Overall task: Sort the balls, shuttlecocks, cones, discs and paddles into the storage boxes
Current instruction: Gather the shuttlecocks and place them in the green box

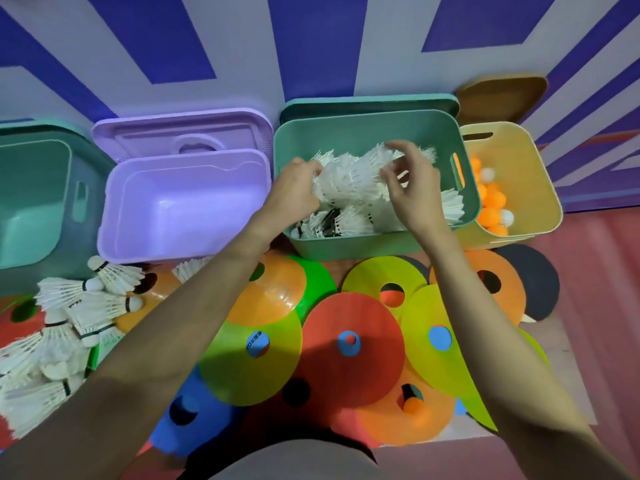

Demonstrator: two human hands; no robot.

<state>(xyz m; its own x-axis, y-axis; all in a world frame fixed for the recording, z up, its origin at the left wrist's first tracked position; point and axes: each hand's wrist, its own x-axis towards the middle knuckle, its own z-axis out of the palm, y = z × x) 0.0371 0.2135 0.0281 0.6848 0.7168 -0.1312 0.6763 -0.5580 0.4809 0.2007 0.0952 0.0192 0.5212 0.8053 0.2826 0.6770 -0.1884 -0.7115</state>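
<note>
Both my hands are over the green box (367,244), which holds several white shuttlecocks (349,188). My left hand (294,192) grips the left side of a bunch of them. My right hand (412,188) has its fingers spread and loosely curved around the bunch's right side, touching the feathers. More shuttlecocks (62,327) lie in a heap on the floor at the left. Coloured flat cones (349,351) in orange, red, yellow-green and blue cover the floor in front of me. The yellow box (519,188) at right holds orange and white balls (491,202).
An empty purple box (183,209) with its lid (183,136) behind stands left of the green one. A teal box (31,202) sits at far left. A dark paddle (533,282) lies under the cones at right. A striped blue wall rises behind the boxes.
</note>
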